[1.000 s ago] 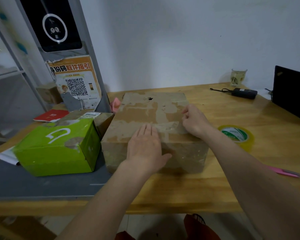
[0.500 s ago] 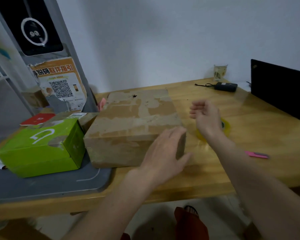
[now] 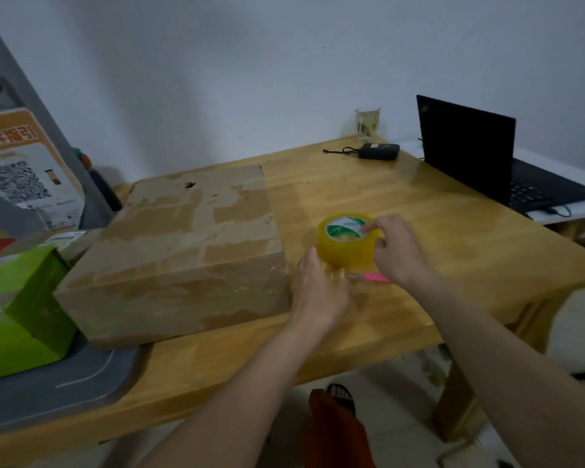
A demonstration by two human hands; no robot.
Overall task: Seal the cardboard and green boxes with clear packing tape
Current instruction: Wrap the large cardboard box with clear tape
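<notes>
Head view: the roll of tape (image 3: 347,243) is seen lying flat on the wooden table (image 3: 453,238), just to the right of the cardboard box (image 3: 183,251). The roll is gripped by the right hand (image 3: 397,251): one finger is hooked over its top edge and the others are curled against its side. The left hand (image 3: 318,288) is held mostly open beside the box's near right corner, with its fingertips near the bottom of the roll; whether they touch it cannot be told. The green box (image 3: 17,309) is seen at the far left on a grey mat (image 3: 65,386). A pink thing (image 3: 375,276) is partly hidden between the hands.
</notes>
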